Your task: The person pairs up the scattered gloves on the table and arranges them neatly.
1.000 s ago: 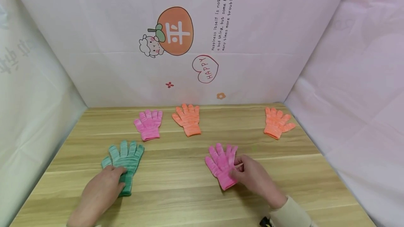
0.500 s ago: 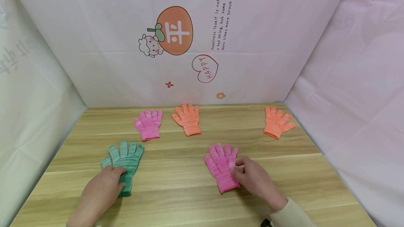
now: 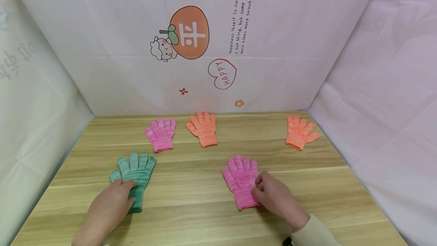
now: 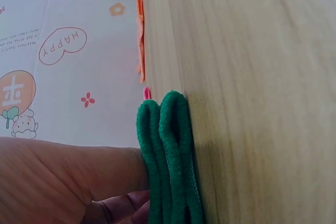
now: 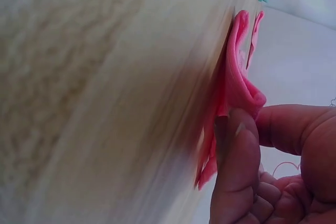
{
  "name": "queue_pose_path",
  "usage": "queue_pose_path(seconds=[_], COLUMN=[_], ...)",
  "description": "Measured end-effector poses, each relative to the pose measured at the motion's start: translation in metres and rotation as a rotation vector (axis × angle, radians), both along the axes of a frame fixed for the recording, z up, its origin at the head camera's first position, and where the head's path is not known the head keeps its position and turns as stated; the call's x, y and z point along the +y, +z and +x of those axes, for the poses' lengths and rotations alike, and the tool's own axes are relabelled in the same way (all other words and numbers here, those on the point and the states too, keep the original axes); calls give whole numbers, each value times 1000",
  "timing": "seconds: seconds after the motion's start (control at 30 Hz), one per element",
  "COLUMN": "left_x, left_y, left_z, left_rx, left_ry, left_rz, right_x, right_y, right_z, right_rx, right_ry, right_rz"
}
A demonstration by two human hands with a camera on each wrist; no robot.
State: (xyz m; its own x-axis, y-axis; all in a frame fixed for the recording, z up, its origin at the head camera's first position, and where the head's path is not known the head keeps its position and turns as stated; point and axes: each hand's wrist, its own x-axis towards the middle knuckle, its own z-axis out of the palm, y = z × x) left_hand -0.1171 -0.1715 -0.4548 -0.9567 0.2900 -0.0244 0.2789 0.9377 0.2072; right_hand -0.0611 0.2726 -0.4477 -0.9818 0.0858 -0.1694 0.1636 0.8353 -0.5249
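Observation:
In the head view, my left hand [image 3: 110,204] rests on the green knit glove [image 3: 139,175], which lies on the table at the left. Two stacked green cuffs [image 4: 176,145] show in the left wrist view, with my thumb against the upper one and the fingertips hidden behind. To the right of centre lies a pink knit glove [image 3: 242,183], fingers pointing away from me. My right hand [image 3: 276,196] pinches this glove's right edge near the cuff between thumb and index finger. That edge is raised off the wood in the right wrist view.
At the back of the wooden table [image 3: 187,185] lie another pink glove [image 3: 162,135], an orange glove [image 3: 204,130] beside it, and a second orange glove [image 3: 300,133] at the far right. White printed sheets [image 3: 136,75] stand as walls behind and on both sides.
The pink glove under my right hand has turned slightly and lies flatter, with its right-hand fingers straighter. My right hand has shifted a little to the right. My left hand has stayed still.

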Motion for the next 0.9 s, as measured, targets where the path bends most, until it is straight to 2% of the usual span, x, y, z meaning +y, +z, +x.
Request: queue_pose_path(seconds=[0.57, 0.9], left_x=[0, 0], left_y=[2, 2], left_z=[-1, 1], left_rx=[-2, 10], left_ry=[-1, -4], left_rz=[-2, 1], right_x=[-1, -5], right_y=[2, 11], right_z=[2, -7], right_rx=[-32, 0], right_ry=[50, 60], right_rz=[124, 136])
